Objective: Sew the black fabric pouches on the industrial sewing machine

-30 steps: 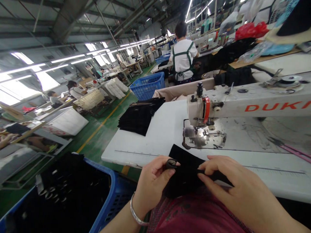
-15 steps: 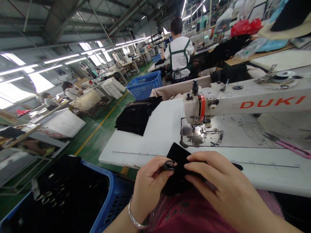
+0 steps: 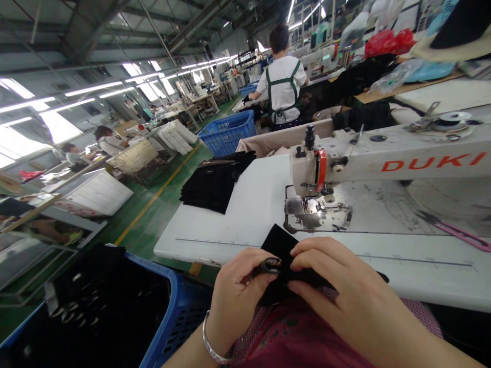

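On the near side of the white metal sewing machine (image 3: 356,166), a flat black fabric piece (image 3: 277,243) is pointing one corner toward that machine (its long axis is lying hidden). The left hand (image 3: 238,289) is pinching a curled black strip (image 3: 264,266) between thumb and fingers; the right hand (image 3: 345,283) is grasping the fabric by fingertips.

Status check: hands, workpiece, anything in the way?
Left hand pinching small dark loop over black fabric. Right hand touching same fabric. Fabric at near edge of table. Sewing machine beyond, pink-handled scissors off right; neither touching hands.
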A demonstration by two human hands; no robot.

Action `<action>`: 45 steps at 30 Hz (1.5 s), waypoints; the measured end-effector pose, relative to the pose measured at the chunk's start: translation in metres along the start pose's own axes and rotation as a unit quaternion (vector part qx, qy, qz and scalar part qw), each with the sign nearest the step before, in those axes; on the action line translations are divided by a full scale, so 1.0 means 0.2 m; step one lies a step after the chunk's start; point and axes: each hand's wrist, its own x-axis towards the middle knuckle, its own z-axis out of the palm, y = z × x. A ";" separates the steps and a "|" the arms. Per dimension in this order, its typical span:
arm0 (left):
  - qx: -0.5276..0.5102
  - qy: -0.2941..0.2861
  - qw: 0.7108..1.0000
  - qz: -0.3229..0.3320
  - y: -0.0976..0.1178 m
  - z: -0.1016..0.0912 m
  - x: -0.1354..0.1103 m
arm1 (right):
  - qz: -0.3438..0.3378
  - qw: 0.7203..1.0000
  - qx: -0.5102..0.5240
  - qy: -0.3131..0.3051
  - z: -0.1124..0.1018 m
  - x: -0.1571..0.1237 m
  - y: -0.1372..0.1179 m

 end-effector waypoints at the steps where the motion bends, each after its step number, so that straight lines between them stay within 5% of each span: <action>1: 0.003 0.000 1.000 0.002 0.00 0.00 0.00 | 0.013 1.000 0.001 -0.012 0.00 0.00 0.01; 6: -0.005 0.005 1.000 0.007 0.03 -0.04 0.02 | 0.038 0.997 0.040 -0.058 -0.03 0.01 0.03; 13: -0.136 -0.048 0.987 -0.069 0.06 -0.08 0.09 | 0.062 0.994 0.088 -0.028 -0.07 0.02 0.02; 21: -0.313 -0.076 0.937 -0.139 0.00 -0.05 0.08 | 0.109 0.988 0.111 -0.001 -0.07 0.02 0.03; 31: -0.335 -0.050 0.928 -0.153 -0.02 -0.02 0.10 | 0.123 0.983 0.132 -0.027 -0.09 0.02 0.03; 37: -0.291 -0.024 0.942 -0.164 -0.04 0.02 0.11 | 0.157 0.979 0.119 -0.052 -0.07 0.03 0.06; 40: -0.203 -0.052 0.967 -0.147 0.02 -0.05 0.15 | 0.179 0.977 0.077 -0.084 -0.05 0.06 0.04; 43: -0.007 -0.079 0.996 -0.046 0.18 -0.21 0.24 | 0.131 0.980 0.124 -0.080 -0.07 0.12 -0.05; 45: 0.124 -0.111 0.985 0.038 0.28 -0.29 0.33 | 0.065 0.976 0.197 -0.061 -0.07 0.15 -0.08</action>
